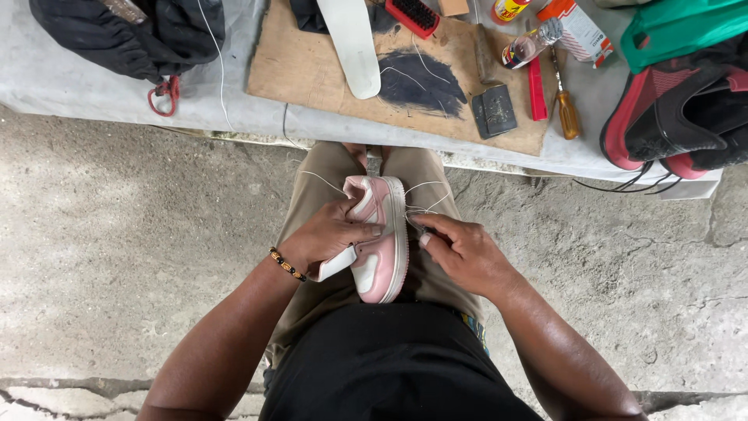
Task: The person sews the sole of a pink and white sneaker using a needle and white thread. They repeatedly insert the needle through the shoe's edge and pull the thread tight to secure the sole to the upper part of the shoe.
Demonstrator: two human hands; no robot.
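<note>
A small pink and white sneaker (383, 257) lies on its side on my lap, sole edge turned to the right. My left hand (327, 234) is wrapped around its upper, thumb across the side, with a beaded bracelet on the wrist. My right hand (460, 245) sits against the sole edge, fingers pinched where white thread (425, 199) loops out of the shoe. Whatever the fingertips pinch is too small to tell.
A low covered bench (101, 86) lies ahead with a stained cardboard sheet (312, 70), a white insole (352, 43), a red brush (413, 15), a screwdriver (566, 109), a black pad (494, 111), a black bag (132, 31) and red and black shoes (678, 117). Concrete floor lies around me.
</note>
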